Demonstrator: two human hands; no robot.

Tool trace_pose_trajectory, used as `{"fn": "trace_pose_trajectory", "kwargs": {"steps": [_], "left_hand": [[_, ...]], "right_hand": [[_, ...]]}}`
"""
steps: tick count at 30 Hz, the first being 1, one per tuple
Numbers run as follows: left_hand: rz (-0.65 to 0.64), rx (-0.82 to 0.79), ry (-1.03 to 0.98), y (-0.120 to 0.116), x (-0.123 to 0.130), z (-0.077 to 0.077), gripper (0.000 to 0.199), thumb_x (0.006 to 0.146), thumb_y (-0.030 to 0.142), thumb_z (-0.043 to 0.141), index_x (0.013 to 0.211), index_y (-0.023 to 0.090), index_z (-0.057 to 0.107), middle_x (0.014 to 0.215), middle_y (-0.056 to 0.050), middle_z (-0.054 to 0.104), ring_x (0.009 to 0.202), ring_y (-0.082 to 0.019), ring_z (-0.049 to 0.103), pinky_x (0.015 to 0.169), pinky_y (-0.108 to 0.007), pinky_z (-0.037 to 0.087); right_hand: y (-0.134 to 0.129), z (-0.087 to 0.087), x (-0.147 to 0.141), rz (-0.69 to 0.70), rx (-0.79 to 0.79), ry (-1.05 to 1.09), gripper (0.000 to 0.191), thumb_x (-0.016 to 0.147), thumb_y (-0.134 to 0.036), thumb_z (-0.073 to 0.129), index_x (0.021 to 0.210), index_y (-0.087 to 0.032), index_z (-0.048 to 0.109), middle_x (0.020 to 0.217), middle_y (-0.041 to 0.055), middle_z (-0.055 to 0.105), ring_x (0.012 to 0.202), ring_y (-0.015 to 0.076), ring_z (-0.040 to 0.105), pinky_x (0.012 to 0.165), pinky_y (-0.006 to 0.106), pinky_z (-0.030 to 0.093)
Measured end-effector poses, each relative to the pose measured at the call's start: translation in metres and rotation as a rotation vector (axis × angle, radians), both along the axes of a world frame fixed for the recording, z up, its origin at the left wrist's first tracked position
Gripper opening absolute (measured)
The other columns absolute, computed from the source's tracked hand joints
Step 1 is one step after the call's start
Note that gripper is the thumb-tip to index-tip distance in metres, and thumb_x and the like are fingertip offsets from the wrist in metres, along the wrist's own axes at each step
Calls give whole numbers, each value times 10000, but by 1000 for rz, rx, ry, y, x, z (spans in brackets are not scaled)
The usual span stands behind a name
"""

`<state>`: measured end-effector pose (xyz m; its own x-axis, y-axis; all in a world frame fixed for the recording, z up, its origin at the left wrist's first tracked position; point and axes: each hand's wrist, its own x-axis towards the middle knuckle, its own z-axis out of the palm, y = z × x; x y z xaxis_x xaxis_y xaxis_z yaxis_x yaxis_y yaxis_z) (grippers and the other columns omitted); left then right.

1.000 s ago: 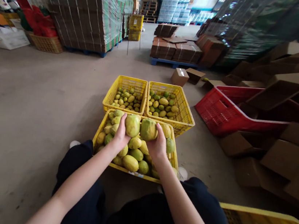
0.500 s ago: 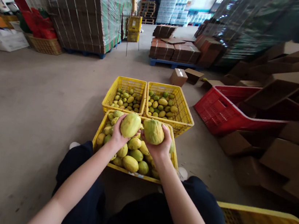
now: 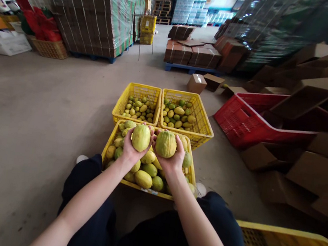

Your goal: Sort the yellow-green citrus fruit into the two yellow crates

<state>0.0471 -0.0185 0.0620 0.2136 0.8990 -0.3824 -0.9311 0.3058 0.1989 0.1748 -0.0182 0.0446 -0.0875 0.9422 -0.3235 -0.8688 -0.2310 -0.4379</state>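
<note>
In the head view, my left hand [image 3: 129, 153] is wrapped round a smooth yellow-green papaya [image 3: 141, 137], held from below and the side. A second papaya [image 3: 166, 144], ribbed and lumpy, rests in my right hand [image 3: 175, 161], whose fingers curl about it. The two fruits are side by side, a small gap between them, above a yellow plastic crate [image 3: 146, 191]. Many more yellow and green papayas [image 3: 143, 179] fill that crate, some hidden by my hands and forearms.
Behind are two yellow crates, left [image 3: 118, 103] and right [image 3: 204, 114], partly filled with similar, smaller-looking fruit. A red crate [image 3: 237, 118] with cardboard boxes [image 3: 282, 187] around it lies to the right. Another yellow crate [image 3: 285, 232] is at my lower right.
Both papayas have turned a little in my hands and come slightly closer to me. The right one has shifted a bit left. Both stay held above the crate.
</note>
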Motion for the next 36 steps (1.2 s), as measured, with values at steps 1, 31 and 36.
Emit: {"fn": "trace_pose_trajectory", "kwargs": {"steps": [1,31,36], "left_hand": [[0,1,8,0,0,0,355,956,324,436,1218,218,652,990,-52,748,909,-188,717,744,-261,590],[16,54,24,1,-12,4,359,974,403,445,1210,231,654,1056,-66,735,987,-221,714,787,-321,608],[62,97,153,1,-15,13,342,909,310,485,1159,202,692,973,-60,755,900,-221,733,705,-284,590]], "right_hand": [[0,0,-1,0,-3,-4,287,710,-441,702,926,-254,681,925,26,778,916,277,739,781,440,621],[-1,7,6,85,-25,-3,385,763,-553,707,948,-216,680,892,49,771,814,233,732,684,351,624],[-5,14,4,74,79,-163,308,684,-376,743,956,-242,691,910,25,770,887,269,734,801,433,620]]}}
